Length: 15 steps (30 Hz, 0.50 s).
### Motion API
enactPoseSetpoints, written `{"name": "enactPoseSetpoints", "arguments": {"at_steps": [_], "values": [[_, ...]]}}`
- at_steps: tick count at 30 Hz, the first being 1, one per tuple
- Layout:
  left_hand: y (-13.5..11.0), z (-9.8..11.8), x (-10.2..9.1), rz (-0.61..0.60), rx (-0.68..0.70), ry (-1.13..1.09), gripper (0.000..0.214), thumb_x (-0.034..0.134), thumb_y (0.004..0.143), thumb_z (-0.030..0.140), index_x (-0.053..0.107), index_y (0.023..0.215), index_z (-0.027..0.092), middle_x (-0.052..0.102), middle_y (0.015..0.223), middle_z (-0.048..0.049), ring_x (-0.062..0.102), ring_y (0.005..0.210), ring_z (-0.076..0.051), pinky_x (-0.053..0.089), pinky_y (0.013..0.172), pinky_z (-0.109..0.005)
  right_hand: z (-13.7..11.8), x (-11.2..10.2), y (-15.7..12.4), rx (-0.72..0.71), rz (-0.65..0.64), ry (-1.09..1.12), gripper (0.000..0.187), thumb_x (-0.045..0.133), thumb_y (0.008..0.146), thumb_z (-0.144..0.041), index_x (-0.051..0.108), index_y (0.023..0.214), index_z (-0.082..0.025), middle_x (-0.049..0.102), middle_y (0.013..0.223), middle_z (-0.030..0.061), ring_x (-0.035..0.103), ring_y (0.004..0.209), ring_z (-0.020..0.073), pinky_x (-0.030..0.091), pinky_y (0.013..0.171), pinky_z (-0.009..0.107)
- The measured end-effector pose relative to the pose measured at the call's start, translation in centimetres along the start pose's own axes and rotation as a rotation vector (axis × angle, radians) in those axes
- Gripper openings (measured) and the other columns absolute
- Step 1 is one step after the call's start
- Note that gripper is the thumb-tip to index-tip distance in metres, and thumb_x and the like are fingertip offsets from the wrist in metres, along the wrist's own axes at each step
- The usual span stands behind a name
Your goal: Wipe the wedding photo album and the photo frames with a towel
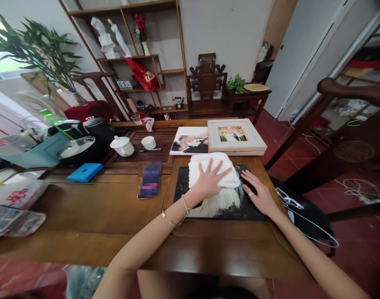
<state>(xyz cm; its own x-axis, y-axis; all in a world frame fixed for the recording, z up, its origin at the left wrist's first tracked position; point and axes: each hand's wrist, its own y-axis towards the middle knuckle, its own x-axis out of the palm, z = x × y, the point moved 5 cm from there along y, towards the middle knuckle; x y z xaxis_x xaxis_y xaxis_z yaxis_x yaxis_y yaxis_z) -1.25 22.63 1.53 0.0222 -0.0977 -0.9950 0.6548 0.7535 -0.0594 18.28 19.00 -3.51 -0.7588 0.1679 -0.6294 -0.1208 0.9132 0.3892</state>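
Note:
My left hand [209, 179] lies flat with fingers spread on a white cloth [208, 165]. The cloth rests on a large dark photo print [246, 209] lying flat on the wooden table [93, 207]. My right hand [259, 192] is pressed flat on the right part of the same print, fingers stretched out, a ring on one finger. Bracelets circle my left wrist.
Beyond the print lie another photo [190, 141] and a white picture frame [235, 136]. A phone [149, 180] lies left of the print, a blue sponge [85, 171] further left. Teapot [122, 145], cup [148, 142] and pots [80, 146] stand on the tea tray. A chair [349, 124] is at right.

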Motion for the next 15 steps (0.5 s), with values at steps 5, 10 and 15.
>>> {"name": "enactPoseSetpoints", "arguments": {"at_steps": [5,10,15], "values": [[-3.8,2.5,0.4,-0.005,0.202,0.016,0.089,0.06,0.078,0.016,0.02,0.155,0.037,0.004,0.166,-0.0008,-0.008,0.149,-0.042,0.011,0.105,-0.08,0.0,0.0,0.0,-0.004,-0.009,-0.004,0.041,0.05,0.096,-0.037,0.059,0.133,-0.022,0.054,0.145,0.0129,0.043,0.141,0.0267,0.033,0.117,0.056],[-7.3,5.2,0.9,-0.004,0.323,-0.015,0.095,0.062,0.075,0.02,0.016,0.156,0.038,-0.002,0.166,-0.0001,-0.008,0.149,-0.042,0.009,0.107,-0.079,-0.2,-0.2,-0.1,-0.04,-0.022,0.015,0.042,0.047,0.096,-0.035,0.058,0.134,-0.023,0.054,0.145,0.012,0.043,0.141,0.0274,0.035,0.116,0.056],[-4.6,4.1,0.8,-0.001,0.277,-0.015,0.09,0.059,0.075,0.018,0.022,0.155,0.038,0.004,0.166,0.0002,-0.005,0.15,-0.041,0.009,0.107,-0.079,0.1,-0.2,-0.1,-0.029,-0.007,0.006,0.042,0.048,0.095,-0.037,0.059,0.133,-0.024,0.055,0.144,0.0121,0.045,0.139,0.0294,0.037,0.114,0.057]]}}
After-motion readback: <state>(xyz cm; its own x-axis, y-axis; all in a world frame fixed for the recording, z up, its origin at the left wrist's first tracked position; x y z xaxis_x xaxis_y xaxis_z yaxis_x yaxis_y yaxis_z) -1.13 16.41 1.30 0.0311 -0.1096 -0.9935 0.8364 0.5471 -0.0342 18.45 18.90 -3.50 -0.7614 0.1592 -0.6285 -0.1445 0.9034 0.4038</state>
